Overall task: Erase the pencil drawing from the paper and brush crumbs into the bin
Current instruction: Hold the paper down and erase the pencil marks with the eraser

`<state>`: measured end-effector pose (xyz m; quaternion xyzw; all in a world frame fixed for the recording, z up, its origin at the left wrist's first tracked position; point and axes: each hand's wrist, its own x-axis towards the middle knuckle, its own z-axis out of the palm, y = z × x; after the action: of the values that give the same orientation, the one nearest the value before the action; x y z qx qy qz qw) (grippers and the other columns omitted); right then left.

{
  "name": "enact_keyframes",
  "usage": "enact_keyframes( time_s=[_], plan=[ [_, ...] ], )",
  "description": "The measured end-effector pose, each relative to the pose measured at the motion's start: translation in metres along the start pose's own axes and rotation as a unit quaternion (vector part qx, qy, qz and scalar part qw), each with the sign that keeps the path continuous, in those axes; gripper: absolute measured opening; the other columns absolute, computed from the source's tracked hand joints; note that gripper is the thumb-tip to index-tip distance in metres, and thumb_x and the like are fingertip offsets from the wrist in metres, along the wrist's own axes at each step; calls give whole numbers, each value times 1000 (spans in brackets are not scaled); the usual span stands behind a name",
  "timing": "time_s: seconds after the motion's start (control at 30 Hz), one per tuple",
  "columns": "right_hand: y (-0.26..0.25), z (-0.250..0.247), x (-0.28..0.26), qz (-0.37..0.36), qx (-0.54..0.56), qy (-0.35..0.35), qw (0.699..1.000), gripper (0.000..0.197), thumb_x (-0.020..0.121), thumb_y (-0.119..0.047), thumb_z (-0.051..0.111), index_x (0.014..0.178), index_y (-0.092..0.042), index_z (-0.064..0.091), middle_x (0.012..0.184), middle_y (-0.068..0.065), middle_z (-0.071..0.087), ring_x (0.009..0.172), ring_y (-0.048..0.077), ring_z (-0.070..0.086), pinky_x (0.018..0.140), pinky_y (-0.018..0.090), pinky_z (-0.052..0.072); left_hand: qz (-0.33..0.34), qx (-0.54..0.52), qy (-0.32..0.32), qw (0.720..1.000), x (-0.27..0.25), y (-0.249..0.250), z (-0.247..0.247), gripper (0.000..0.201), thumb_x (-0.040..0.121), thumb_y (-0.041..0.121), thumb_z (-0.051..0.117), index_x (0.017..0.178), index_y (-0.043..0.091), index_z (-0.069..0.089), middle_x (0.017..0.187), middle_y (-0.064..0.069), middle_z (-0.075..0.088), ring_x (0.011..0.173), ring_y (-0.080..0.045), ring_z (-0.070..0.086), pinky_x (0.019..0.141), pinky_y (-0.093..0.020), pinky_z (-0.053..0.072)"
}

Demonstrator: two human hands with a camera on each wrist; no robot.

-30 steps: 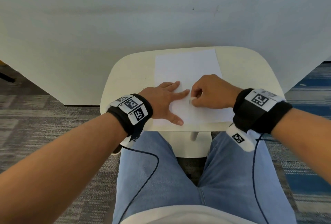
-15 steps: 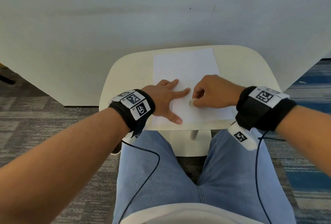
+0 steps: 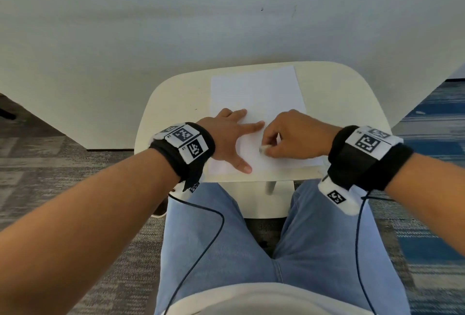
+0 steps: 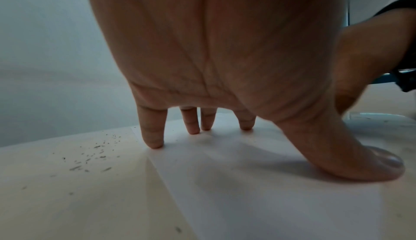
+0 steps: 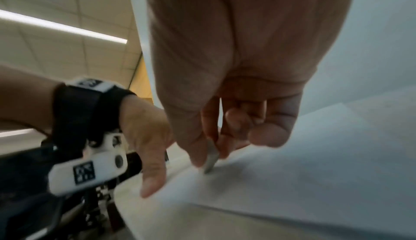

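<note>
A white sheet of paper [image 3: 256,95] lies on a small cream table [image 3: 339,103]. My left hand [image 3: 232,136] presses flat on the sheet's left part with spread, straight fingers [image 4: 153,137] and its thumb on the paper [image 4: 270,181]. My right hand [image 3: 297,136] pinches a small white eraser [image 3: 263,149] between thumb and fingertips, its tip touching the paper [image 5: 292,181] near the front edge. The eraser [image 5: 211,158] looks grey and blurred in the right wrist view. No pencil marks are visible on the sheet.
Dark eraser crumbs [image 4: 94,156] are scattered on the table left of the paper. A white wall [image 3: 226,12] rises right behind the table. Grey and blue carpet [image 3: 427,126] surrounds it. My knees in jeans [image 3: 206,239] sit under the front edge. No bin is in view.
The right hand with the eraser has shifted slightly on the paper near the front edge. The left hand keeps pressing in the same place.
</note>
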<state>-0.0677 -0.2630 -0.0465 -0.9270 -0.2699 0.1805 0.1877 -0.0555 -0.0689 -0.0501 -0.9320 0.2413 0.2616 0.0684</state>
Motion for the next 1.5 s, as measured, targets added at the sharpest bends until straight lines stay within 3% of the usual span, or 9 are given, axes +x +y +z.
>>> enact_keyframes(
  time_s=[0.2, 0.33, 0.47, 0.6, 0.73, 0.93, 1.07, 1.37, 1.5],
  plan=[
    [28, -22, 1, 59, -18, 72, 995, 19, 86, -33, 67, 85, -16, 76, 83, -5, 73, 80, 16, 67, 78, 35, 55, -7, -36, 14, 999, 1, 1, -1, 111, 65, 79, 67, 152, 51, 4, 164, 6, 0, 148, -22, 3, 109, -50, 32],
    [10, -7, -8, -3, -4, -19, 1000, 13, 85, -28, 69, 88, -18, 76, 83, -7, 72, 67, 4, 60, 67, 16, 48, -22, -49, 72, 996, 3, 12, 5, 97, 70, 81, 59, 151, 45, 19, 158, 1, 18, 142, -24, 16, 101, -47, 41],
    [24, -17, -2, 50, -31, 57, 997, 16, 85, -31, 66, 86, -18, 75, 82, -5, 72, 75, 15, 65, 77, 38, 55, -25, -49, 82, 995, 6, 15, 5, 96, 69, 82, 59, 149, 42, 24, 153, 0, 24, 138, -25, 22, 97, -46, 43],
    [8, -1, -6, -14, -29, 3, 999, 14, 85, -28, 65, 82, -19, 75, 77, -5, 72, 73, 17, 65, 73, 34, 54, -29, -28, 67, 997, 8, 16, 4, 102, 68, 86, 56, 152, 46, 13, 155, -1, 20, 139, -27, 19, 97, -46, 43],
    [21, -18, -3, 49, -29, 37, 998, 17, 84, -32, 67, 82, -17, 75, 78, -4, 72, 74, 17, 66, 76, 39, 56, -31, -15, 53, 998, 9, 15, 3, 103, 70, 87, 51, 152, 50, -1, 158, -3, 13, 141, -29, 14, 101, -48, 41],
    [17, -13, -12, 22, -11, -14, 1000, 18, 85, -31, 69, 85, -15, 76, 83, -4, 73, 77, 16, 66, 75, 32, 55, -30, -11, 48, 998, 10, 15, 2, 105, 69, 88, 50, 152, 51, -3, 157, -3, 13, 140, -29, 15, 101, -47, 42],
    [31, -22, -10, 75, -28, 59, 995, 16, 83, -28, 68, 78, -13, 74, 76, -1, 72, 73, 20, 67, 72, 38, 57, -31, -13, 46, 998, 8, 16, 1, 105, 69, 87, 51, 151, 52, -3, 158, -3, 12, 141, -29, 14, 103, -48, 41],
    [24, -20, -13, 87, -57, 63, 993, 16, 81, -27, 64, 73, -13, 67, 69, 0, 65, 67, 22, 61, 63, 34, 51, -32, -10, 44, 998, 9, 15, 2, 105, 68, 88, 50, 151, 52, -4, 158, -3, 11, 141, -29, 13, 104, -49, 40],
    [-5, 4, -19, 17, -87, 18, 996, 17, 80, -24, 59, 72, -10, 62, 69, 2, 61, 64, 21, 57, 58, 33, 44, -31, -6, 41, 999, 10, 16, 2, 106, 68, 89, 49, 152, 50, -4, 159, -4, 10, 142, -30, 13, 104, -49, 40]
  ],
)
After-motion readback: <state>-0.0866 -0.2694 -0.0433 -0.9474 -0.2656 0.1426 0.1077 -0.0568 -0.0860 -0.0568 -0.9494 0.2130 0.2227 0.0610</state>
